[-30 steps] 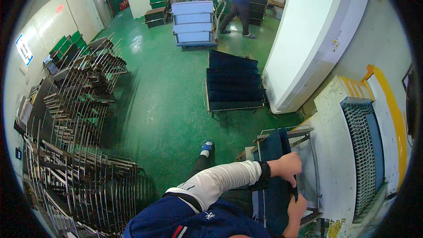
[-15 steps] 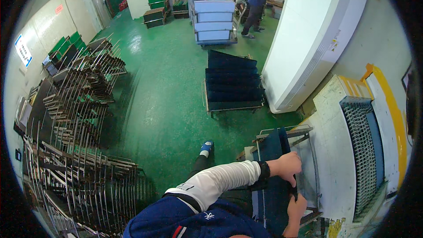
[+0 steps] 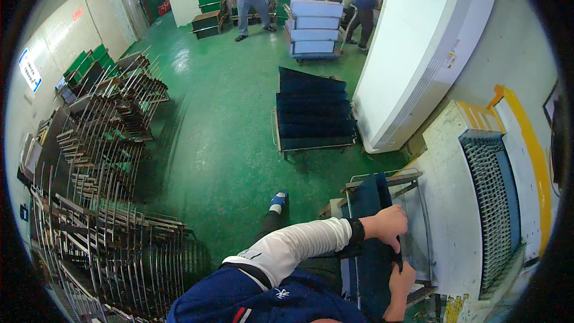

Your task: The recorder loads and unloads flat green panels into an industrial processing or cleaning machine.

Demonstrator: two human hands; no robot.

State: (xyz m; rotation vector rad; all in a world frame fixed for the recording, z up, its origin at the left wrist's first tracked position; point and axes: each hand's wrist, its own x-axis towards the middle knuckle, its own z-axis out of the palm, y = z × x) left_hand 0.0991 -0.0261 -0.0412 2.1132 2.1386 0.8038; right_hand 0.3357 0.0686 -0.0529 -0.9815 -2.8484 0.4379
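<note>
A metal rack [image 3: 427, 231] at the lower right holds dark blue sheet-like panels [image 3: 365, 198] standing on edge. My left hand [image 3: 387, 227], beyond a white sleeve and a black wristband, reaches across and closes on the top edge of a dark panel [image 3: 397, 256]. Just nearer, my right hand [image 3: 402, 284] pinches the same edge, thumb up. The two hands are close together. Their fingertips on the panel's far side are hidden.
Another rack of dark panels [image 3: 314, 110] stands ahead, beside a tall white cabinet-like unit [image 3: 412, 54]. Many stacked metal racks [image 3: 113, 137] line the left wall. Blue bins [image 3: 314, 24] sit on a trolley at the back, near two people. A white machine with a mesh conveyor [image 3: 490, 215] stands right.
At the back, the trolley of blue bins has shifted right, and one person now stands left of it, facing this way. The other person has moved right. My hands have barely moved.
</note>
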